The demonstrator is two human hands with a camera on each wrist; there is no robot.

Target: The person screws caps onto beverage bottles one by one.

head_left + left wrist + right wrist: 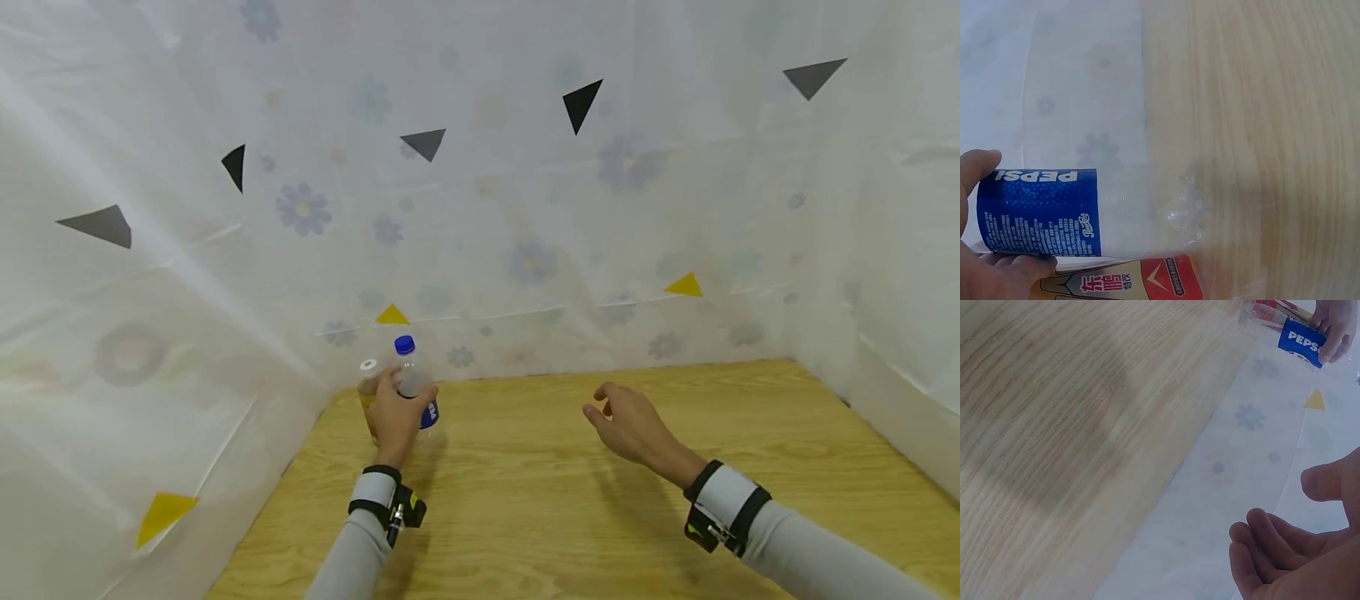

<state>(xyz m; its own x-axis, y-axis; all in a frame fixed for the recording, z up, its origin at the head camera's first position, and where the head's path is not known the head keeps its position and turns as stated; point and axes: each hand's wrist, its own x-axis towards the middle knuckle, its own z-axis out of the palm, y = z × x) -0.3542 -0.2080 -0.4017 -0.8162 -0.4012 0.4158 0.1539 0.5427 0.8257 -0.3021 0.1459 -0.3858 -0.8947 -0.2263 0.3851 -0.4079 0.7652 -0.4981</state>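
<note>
At the far left of the table, my left hand (397, 417) grips a clear plastic Pepsi bottle (407, 367) with a blue cap. The left wrist view shows the thumb on one side of its blue label (1038, 212) and the fingers on the other. Right beside it stands a drink bottle (367, 387) with a white cap, partly hidden behind the hand; its gold and red label (1175, 278) appears in the left wrist view. My right hand (633, 427) hovers over the table's right half, fingers loosely bent, holding nothing. Its thumb and fingers are apart in the right wrist view.
The wood-grain table (517, 500) ends at a white flower-patterned sheet (517, 208) at the back. Translucent sheeting also closes off the left and right sides. Black, grey and yellow triangles (684, 286) are stuck to the sheets.
</note>
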